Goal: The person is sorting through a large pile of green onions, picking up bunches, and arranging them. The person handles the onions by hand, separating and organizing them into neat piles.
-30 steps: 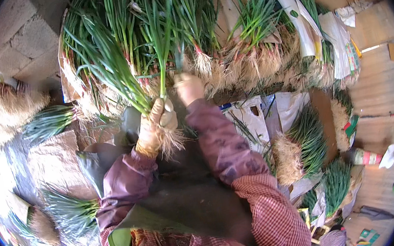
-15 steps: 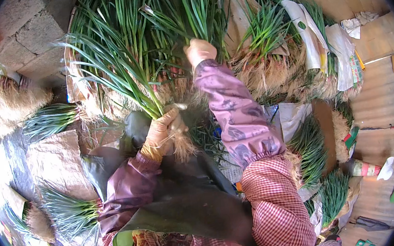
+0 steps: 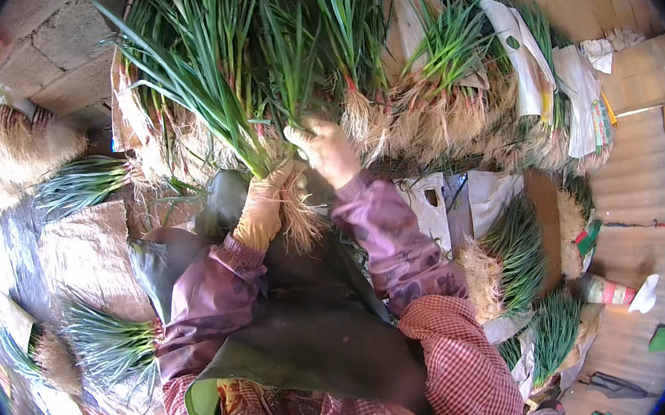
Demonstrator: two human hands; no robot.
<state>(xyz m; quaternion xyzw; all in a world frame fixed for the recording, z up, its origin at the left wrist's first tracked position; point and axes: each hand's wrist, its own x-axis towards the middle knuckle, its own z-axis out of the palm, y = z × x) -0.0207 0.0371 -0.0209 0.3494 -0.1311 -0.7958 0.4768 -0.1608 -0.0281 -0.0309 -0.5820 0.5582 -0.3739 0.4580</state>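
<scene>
My left hand (image 3: 267, 202), in a tan glove, grips a bunch of green onions (image 3: 211, 91) just above its pale, hairy roots (image 3: 302, 223); the long green leaves fan up and away from me. My right hand (image 3: 325, 150), also gloved, presses against the same bunch from the right at the level of the stalks. Both forearms wear purple sleeves over a dark green apron (image 3: 305, 332) on my lap.
A big heap of rooted green onions (image 3: 435, 107) lies ahead. Tied bundles lie at my left (image 3: 108, 344), far left (image 3: 79, 185) and right (image 3: 516, 257). Sacking (image 3: 86, 249) covers the ground on the left. White bags (image 3: 527, 49) and wooden boards (image 3: 648, 199) are on the right.
My right hand has come back from the far heap to the bunch held in my left hand. The left hand has lifted the bunch slightly.
</scene>
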